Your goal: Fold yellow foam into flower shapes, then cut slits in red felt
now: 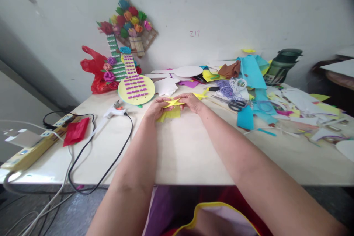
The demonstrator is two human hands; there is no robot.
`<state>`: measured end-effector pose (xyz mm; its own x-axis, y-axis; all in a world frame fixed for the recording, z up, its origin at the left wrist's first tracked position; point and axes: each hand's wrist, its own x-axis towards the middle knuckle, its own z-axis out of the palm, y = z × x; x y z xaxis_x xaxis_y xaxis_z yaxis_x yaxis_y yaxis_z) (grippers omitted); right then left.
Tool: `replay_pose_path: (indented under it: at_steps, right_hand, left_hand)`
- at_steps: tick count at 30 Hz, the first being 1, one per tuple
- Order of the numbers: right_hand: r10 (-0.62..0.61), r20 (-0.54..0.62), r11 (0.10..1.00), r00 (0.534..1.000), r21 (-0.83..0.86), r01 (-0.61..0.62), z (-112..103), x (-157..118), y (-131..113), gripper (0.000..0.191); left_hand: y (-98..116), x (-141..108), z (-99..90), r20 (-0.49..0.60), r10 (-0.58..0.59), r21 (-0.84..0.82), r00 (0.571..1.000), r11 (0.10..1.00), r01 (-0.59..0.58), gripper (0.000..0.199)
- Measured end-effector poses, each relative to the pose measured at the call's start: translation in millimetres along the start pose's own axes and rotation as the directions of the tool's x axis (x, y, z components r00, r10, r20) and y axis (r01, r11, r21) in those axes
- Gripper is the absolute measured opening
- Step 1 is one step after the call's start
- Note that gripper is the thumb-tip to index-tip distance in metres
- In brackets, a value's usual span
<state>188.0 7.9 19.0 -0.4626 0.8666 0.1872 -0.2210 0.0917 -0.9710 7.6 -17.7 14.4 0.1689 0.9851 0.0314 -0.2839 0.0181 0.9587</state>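
Both hands meet above the middle of the white table, holding a folded yellow piece (173, 102) between them. My left hand (157, 108) pinches its left end, and my right hand (192, 102) grips the right end. Beneath the hands lie more yellow pieces (170, 115), flat on the table. Another yellow scrap (200, 96) shows just past my right hand. Whether the held piece is paper or cloth is too small to tell.
A white glue gun (114, 111) with a black cord, a red packet (76, 131) and a power strip (35, 147) are at left. A round yellow craft (136, 90) stands behind. Scissors (235, 105), blue pieces (245, 118) and many scraps cover the right.
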Motion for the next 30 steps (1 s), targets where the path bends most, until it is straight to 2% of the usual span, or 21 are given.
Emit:
replay_pose_path:
  at_steps: [5, 11, 18, 24, 30]
  right_hand:
    - [-0.010, 0.035, 0.997, 0.999, 0.074, 0.007, -1.8, -0.4, -1.9, 0.027]
    - [-0.023, -0.034, 0.996, 0.999, -0.091, 0.020, -2.2, 3.3, 6.1, 0.024]
    - [-0.005, -0.035, 0.995, 0.999, -0.101, 0.002, -1.9, 2.6, 6.9, 0.024]
    - [0.010, -0.063, 0.994, 0.998, -0.107, -0.017, -3.6, 2.9, 7.2, 0.026]
    - [0.001, -0.109, 0.989, 0.994, -0.148, -0.018, -1.9, 4.0, 7.6, 0.022]
  left_hand:
    - [1.0, -0.5, 1.0, 0.033, -0.010, 0.007, 0.999, 1.000, 0.010, 0.018]
    - [5.1, -2.4, 4.4, 0.055, -0.018, 0.030, 0.998, 0.999, 0.017, 0.017]
    - [4.9, -0.4, 5.3, 0.006, 0.041, 0.084, 0.999, 0.996, -0.042, 0.021]
    - [1.5, 3.2, -2.3, 0.049, 0.046, 0.094, 0.998, 0.994, -0.050, 0.037]
    - [2.7, 1.1, -6.7, 0.066, 0.022, 0.094, 0.998, 0.995, -0.028, 0.033]
